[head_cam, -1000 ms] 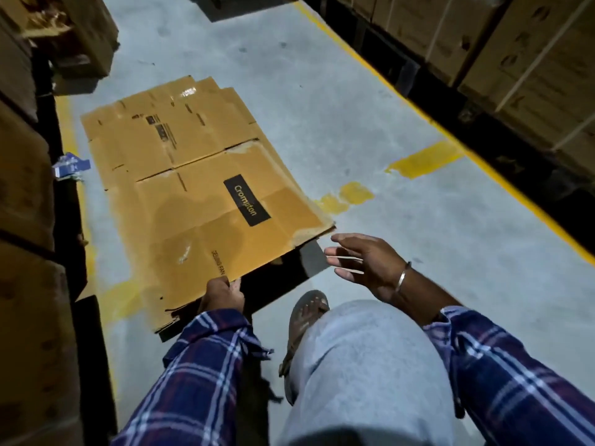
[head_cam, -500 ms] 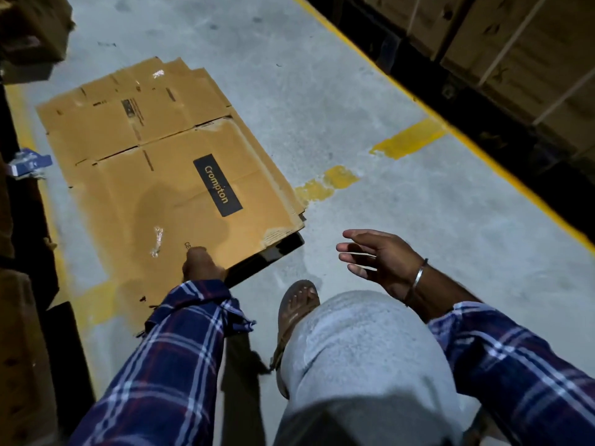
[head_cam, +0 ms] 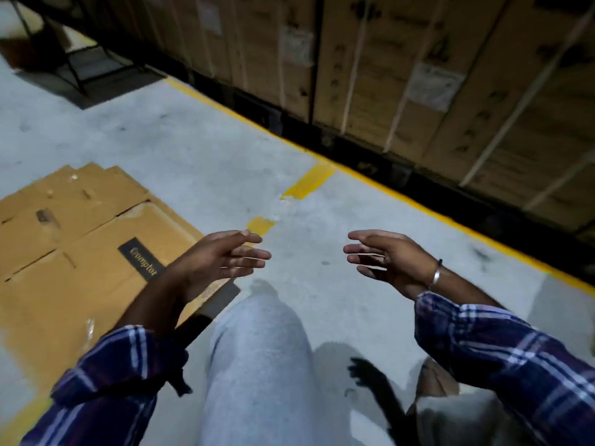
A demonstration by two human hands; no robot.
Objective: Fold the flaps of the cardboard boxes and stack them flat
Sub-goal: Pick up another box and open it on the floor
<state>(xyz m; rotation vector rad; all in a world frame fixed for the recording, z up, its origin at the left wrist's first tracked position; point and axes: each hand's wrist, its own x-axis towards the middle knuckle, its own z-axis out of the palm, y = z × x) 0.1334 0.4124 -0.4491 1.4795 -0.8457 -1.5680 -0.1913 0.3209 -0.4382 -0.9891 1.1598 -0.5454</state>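
Note:
A stack of flattened brown cardboard boxes [head_cam: 80, 252] lies on the grey floor at the left, its top sheet bearing a black label. My left hand [head_cam: 222, 259] hovers above the stack's near right corner with straight fingers and holds nothing. My right hand [head_cam: 383, 255], with a metal bangle on the wrist, floats over bare floor to the right, fingers spread and empty. The two palms face each other, about a hand's width or two apart.
Tall strapped cartons [head_cam: 418, 75] on dark pallets line the far right behind a yellow floor line [head_cam: 354, 175]. My grey-trousered knee [head_cam: 260, 365] is low in the middle. A dark metal frame [head_cam: 74, 69] stands at the top left.
My left hand has let go of the top cardboard sheet, which now lies flat on the stack, and has risen. The view has swung to the right.

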